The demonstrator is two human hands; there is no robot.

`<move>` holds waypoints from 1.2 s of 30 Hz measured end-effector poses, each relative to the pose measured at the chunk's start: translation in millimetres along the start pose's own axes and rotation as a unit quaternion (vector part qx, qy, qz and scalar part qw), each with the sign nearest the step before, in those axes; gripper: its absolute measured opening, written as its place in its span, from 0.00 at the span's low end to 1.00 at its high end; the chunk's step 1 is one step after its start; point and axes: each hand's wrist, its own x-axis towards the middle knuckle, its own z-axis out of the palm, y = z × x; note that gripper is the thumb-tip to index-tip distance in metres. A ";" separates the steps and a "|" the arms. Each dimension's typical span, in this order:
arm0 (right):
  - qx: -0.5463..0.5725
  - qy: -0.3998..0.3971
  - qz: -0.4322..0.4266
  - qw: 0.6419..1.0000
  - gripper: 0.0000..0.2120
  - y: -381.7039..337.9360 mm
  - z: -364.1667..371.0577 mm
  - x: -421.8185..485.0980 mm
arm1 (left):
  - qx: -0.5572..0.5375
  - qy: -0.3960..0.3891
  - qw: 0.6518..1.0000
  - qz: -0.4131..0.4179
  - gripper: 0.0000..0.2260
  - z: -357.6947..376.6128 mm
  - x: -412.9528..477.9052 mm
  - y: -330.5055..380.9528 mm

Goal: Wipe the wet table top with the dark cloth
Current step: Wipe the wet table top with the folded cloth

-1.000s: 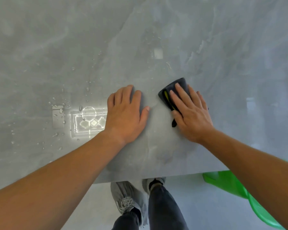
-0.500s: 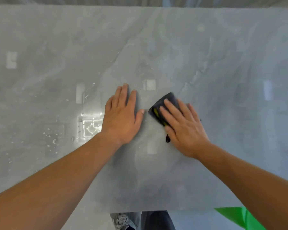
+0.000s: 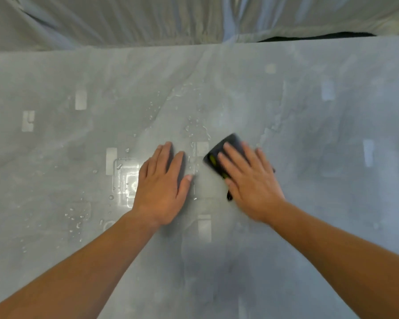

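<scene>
On the desk [image 3: 332, 203] droplets [image 3: 194, 130] remain; right hand [image 3: 251, 180] presses the dark cloth [image 3: 226, 146] flat, left hand [image 3: 161, 183] spread empty.

R hand [image 3: 251, 183] on cloth [image 3: 228, 143], L hand [image 3: 161, 187] beside, both on table [image 3: 332, 203]

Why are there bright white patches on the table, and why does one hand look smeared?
Head view: the patches are ceiling lights reflected in the glossy wet table top, brightest beside the left hand; the right hand and dark cloth show motion blur.
</scene>
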 end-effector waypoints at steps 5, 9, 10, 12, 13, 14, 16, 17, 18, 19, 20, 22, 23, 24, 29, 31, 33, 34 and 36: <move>0.092 0.052 0.207 0.973 0.28 5.0 -17.4 58.2 | 0.012 0.017 1.000 -0.003 0.31 -8.6 33.5 -4.8; 0.026 0.006 0.038 0.999 0.28 -16.4 -5.4 24.0 | 0.025 0.007 1.000 -0.008 0.32 -18.9 60.4 -12.9; 0.017 -0.008 0.009 1.000 0.28 -9.9 -6.1 20.9 | 0.033 0.003 0.999 -0.003 0.33 -20.1 64.1 -14.4; 0.012 -0.014 0.004 1.000 0.27 11.1 -12.6 34.2 | 0.054 -0.003 0.999 0.005 0.34 -19.8 67.6 -16.6; 0.017 -0.004 0.029 0.999 0.27 20.0 -17.7 47.8 | 0.061 0.000 0.998 0.007 0.34 -18.8 67.7 -17.2; 0.032 0.015 0.073 0.997 0.27 27.7 -23.8 65.1 | 0.062 0.004 0.998 0.007 0.34 -18.3 67.2 -17.0; 0.077 0.043 0.172 0.981 0.27 35.3 -35.8 101.8 | 0.051 0.010 0.999 0.007 0.33 -17.4 66.8 -16.3; 0.092 0.049 0.204 0.973 0.28 33.3 -38.7 115.6 | 0.047 0.012 0.999 0.008 0.32 -16.7 67.2 -15.9; 0.093 0.053 0.216 0.971 0.28 27.1 -39.2 123.5 | 0.045 0.015 0.999 0.010 0.32 -15.9 67.7 -15.5; 0.085 0.054 0.205 0.974 0.28 17.9 -37.0 124.5 | 0.044 0.016 0.999 0.012 0.31 -15.6 67.5 -15.7; 0.071 0.050 0.172 0.981 0.28 7.7 -33.5 119.4 | 0.043 0.015 0.999 0.012 0.31 -15.7 67.3 -16.0; 0.042 0.029 0.077 0.996 0.28 -6.8 -24.7 98.6 | 0.042 0.011 0.999 0.013 0.31 -16.6 67.4 -17.6; 0.033 0.013 0.038 0.999 0.28 -7.3 -22.5 89.6 | 0.042 0.009 0.999 0.019 0.31 -18.5 67.7 -18.8; 0.026 0.002 0.010 1.000 0.28 -3.0 -22.7 86.7 | 0.041 0.010 0.999 0.027 0.31 -21.4 68.5 -20.3; 0.061 0.037 0.123 0.990 0.28 19.3 -44.7 150.0 | 0.009 0.045 0.997 0.058 0.29 -37.4 81.4 -40.8; 0.097 0.065 0.220 0.969 0.28 15.6 -52.3 185.8 | 0.007 0.058 0.997 0.045 0.30 -42.2 91.7 -53.4; 0.109 0.087 0.266 0.954 0.28 2.2 -54.0 203.6 | 0.010 0.063 0.997 0.030 0.31 -46.1 101.8 -65.2; 0.108 0.087 0.261 0.955 0.28 -6.6 -52.3 202.9 | 0.011 0.058 0.998 0.023 0.32 -47.7 105.2 -70.6; 0.080 0.063 0.191 0.976 0.28 -20.1 -46.5 187.8 | 0.017 0.043 0.999 0.023 0.32 -48.3 108.3 -79.2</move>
